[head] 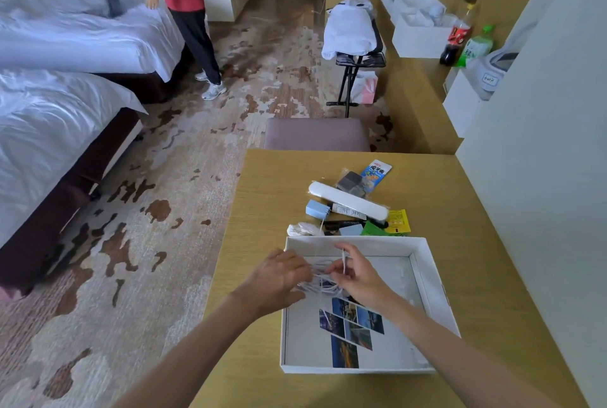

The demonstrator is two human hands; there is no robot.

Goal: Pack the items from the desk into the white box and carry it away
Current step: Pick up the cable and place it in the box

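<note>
From the head camera I see the white box open on the desk. My left hand and right hand hover over the box's far end, both curled shut around a bundle of white cable. Photo cards lie inside the box. Beyond its far wall sit a white case, a blue charger and packets.
</note>
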